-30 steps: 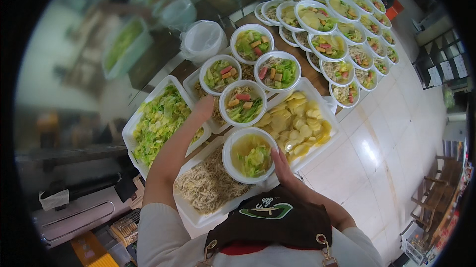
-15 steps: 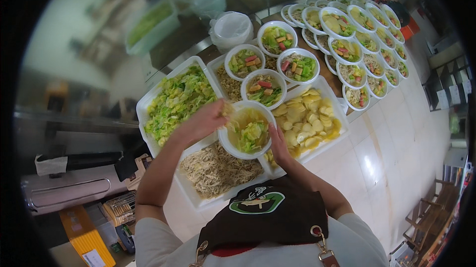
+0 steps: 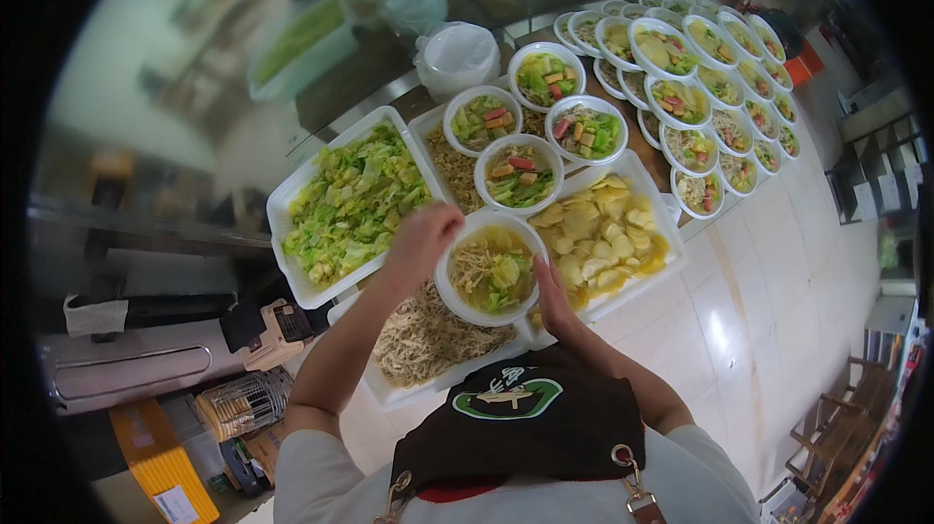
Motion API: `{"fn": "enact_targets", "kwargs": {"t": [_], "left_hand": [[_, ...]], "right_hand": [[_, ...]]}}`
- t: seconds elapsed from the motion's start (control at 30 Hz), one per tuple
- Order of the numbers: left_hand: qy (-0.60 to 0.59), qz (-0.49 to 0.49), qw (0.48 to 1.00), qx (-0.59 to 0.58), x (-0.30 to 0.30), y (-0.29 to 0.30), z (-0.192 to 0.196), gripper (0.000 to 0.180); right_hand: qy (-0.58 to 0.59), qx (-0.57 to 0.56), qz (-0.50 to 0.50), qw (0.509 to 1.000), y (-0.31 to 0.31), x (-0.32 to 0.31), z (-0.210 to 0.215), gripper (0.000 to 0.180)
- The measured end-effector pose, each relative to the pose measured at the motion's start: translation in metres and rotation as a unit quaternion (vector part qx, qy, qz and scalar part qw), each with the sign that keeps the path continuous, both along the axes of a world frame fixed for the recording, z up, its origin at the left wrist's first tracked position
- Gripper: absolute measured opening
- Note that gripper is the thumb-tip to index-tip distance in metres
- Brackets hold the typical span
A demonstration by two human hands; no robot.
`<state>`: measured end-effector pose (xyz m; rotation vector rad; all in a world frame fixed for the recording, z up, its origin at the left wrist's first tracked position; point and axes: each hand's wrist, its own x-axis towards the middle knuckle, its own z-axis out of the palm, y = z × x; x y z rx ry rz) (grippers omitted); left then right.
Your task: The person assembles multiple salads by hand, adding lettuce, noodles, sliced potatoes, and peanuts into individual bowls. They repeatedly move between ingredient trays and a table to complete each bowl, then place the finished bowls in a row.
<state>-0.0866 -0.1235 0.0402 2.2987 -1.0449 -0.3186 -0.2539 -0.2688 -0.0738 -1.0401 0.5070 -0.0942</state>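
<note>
My right hand (image 3: pixel 554 298) grips the right side of a white round bowl (image 3: pixel 450 302). Inside it lie chopped lettuce (image 3: pixel 508 271) and, on the left, a heap of pale thin strands (image 3: pixel 474 269), perhaps enoki mushrooms. Just over the bowl's left rim is my left hand (image 3: pixel 424 240), its fingers curled in with nothing showing in them. Below it stands a white tray of the same pale strands (image 3: pixel 425 339). Left of the hands, another white tray (image 3: pixel 283 201) holds chopped lettuce; to the right, one (image 3: pixel 671 232) holds yellowish slices, like potato.
Several filled bowls (image 3: pixel 520 175) rest on a tray of brown bits (image 3: pixel 454 172) beyond my hands. Many more bowls (image 3: pixel 680 101) are stacked on the table at the far right. A bagged stack of bowls (image 3: pixel 457 55) stands by the glass. A wire-covered heater (image 3: pixel 247 403) is at lower left.
Pale strands that hung from my left hand now lie in the bowl on the lettuce. That hand has moved slightly down, and the bowl has shifted a little right and down.
</note>
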Motion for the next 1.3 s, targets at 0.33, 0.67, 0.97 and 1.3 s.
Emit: {"fn": "enact_targets", "kwargs": {"t": [0.33,0.67,0.97,1.3], "left_hand": [[-0.276,-0.041,0.828,0.487,0.116,-0.068,-0.17,0.016],[-0.215,0.008,0.908,0.359,0.12,-0.057,-0.162,0.015],[0.085,-0.038,0.993,-0.071,-0.018,0.001,0.017,0.017],[0.142,0.228,0.961,0.071,-0.045,0.176,-0.114,0.034]], "right_hand": [[0.049,-0.019,-0.071,0.996,-0.034,-0.058,-0.022,0.051],[0.057,0.002,-0.099,0.994,-0.053,-0.066,-0.017,0.049],[0.069,-0.022,-0.003,0.997,-0.02,-0.027,-0.036,0.05],[0.089,-0.118,0.032,0.989,-0.003,-0.015,-0.008,0.058]]}}
